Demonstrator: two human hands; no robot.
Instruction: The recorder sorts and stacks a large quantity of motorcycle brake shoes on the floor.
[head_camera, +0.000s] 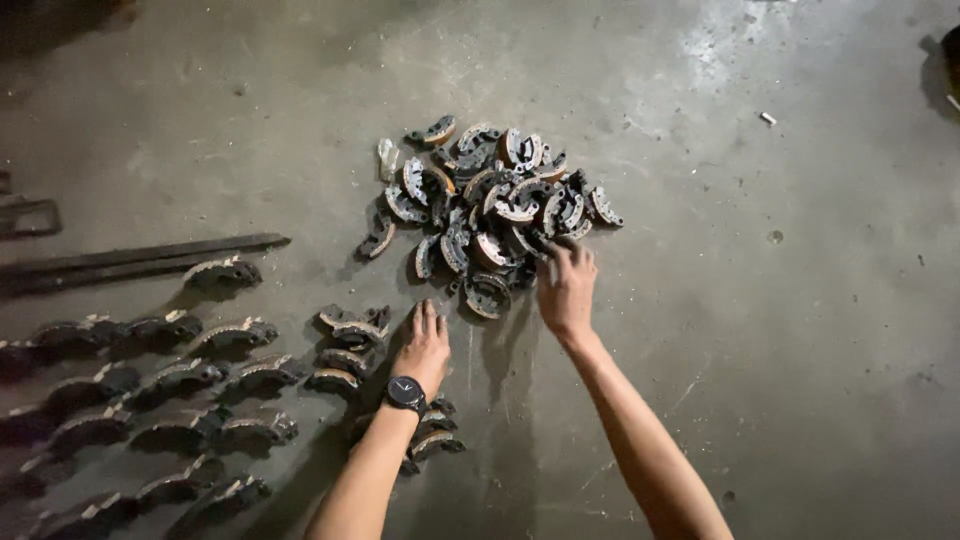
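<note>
A loose heap of curved brake shoes (490, 205) is seen on the concrete floor (780, 330), a little above the middle of the view and toward its far edge. The right hand (566, 285) is laid on the near edge of this heap, its fingers bent down among the pieces; whether one shoe is actually gripped cannot be told, since the fingertips are hidden. The left hand (424, 345), with a dark wristwatch (406, 393) worn at the wrist, is pressed flat and open on the floor just short of the heap, nothing being held. Sorted brake shoes (190, 400) are set out in rows toward the floor's left edge, with a small cluster (345, 350) just beside the left hand. Dark metal bars (140, 258) are laid beyond the rows.
</note>
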